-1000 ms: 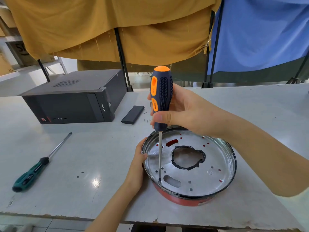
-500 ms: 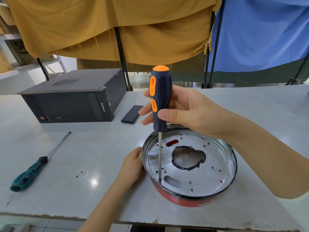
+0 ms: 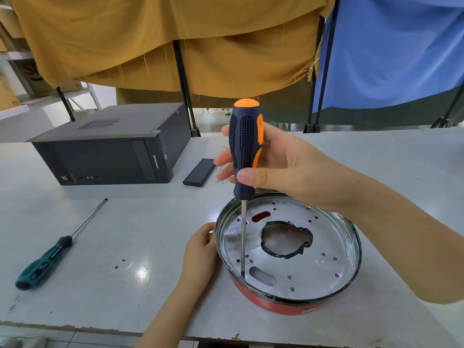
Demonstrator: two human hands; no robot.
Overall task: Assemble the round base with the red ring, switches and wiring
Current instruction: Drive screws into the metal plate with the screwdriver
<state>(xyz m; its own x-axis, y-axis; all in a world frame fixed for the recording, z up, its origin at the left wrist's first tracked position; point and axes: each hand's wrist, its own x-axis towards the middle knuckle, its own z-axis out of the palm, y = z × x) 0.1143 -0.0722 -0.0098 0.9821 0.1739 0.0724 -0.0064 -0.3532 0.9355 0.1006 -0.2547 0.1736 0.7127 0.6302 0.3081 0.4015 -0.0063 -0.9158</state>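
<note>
On the far left of the table [image 3: 105, 242] a green screwdriver [image 3: 54, 252] lay unused, well apart from the work. Behind it stood a black computer case [image 3: 110, 146], and just beside that lay a small dark flat bar [image 3: 199, 172] with a few tiny screws [image 3: 222, 181] near it.

Near the middle, the left hand [image 3: 200, 249] rested against the left rim of the round base [image 3: 324, 249], its fingers curled on the edge to steady it. The base sat flat on the table in front of the person. The metal plate was already seated in the red ring [image 3: 273, 303], which showed under its front edge.

The right hand [image 3: 281, 164] held the handle of the orange and dark blue screwdriver [image 3: 244, 146] between the thumb and the fingers, and some fingers were quite straight, so the grip looked light. The tool stood almost upright, and its tip was down at a hole near the front left edge of the plate, beside an oval slot [image 3: 262, 275].

I judged that the task was at an early fastening step: one screw was being driven there, though the screw itself was too small to see. Many holes of the plate looked open. No switches and no wiring were visible, so most of the assembly seemed left to do.
</note>
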